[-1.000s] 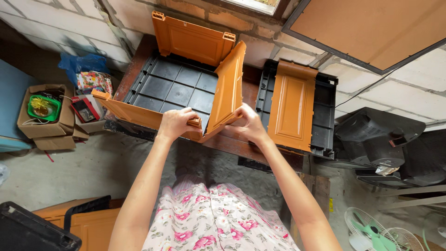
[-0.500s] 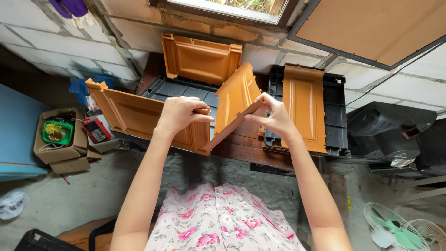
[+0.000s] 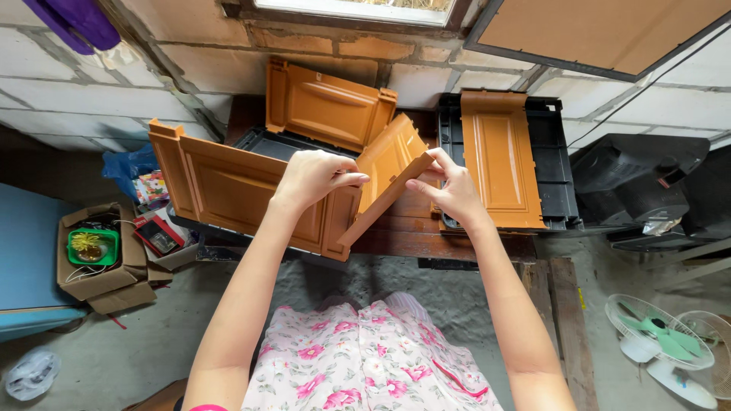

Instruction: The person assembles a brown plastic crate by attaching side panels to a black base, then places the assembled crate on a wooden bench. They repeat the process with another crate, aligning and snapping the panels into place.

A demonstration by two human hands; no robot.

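Note:
My left hand (image 3: 314, 176) grips the top edge of an upright orange plastic panel (image 3: 236, 192) that stands on a black plastic base (image 3: 263, 142). Against that panel's right end my right hand (image 3: 451, 189) holds a second orange panel (image 3: 387, 175), tilted. A third orange panel (image 3: 327, 104) stands upright at the back of the base, near the wall. To the right, a flat orange panel (image 3: 499, 156) lies on another black base (image 3: 553, 152). All rest on a dark wooden table (image 3: 426, 242).
A cardboard box (image 3: 99, 262) with a green item sits on the floor at left, next to a blue cabinet (image 3: 27, 259). Black plastic pieces (image 3: 640, 179) lie at right. White fan parts (image 3: 659, 342) lie at lower right. A block wall stands behind.
The view has shifted lower. The front orange panel now stands more upright, and the tilted panel has been brought against its right end by my right hand.

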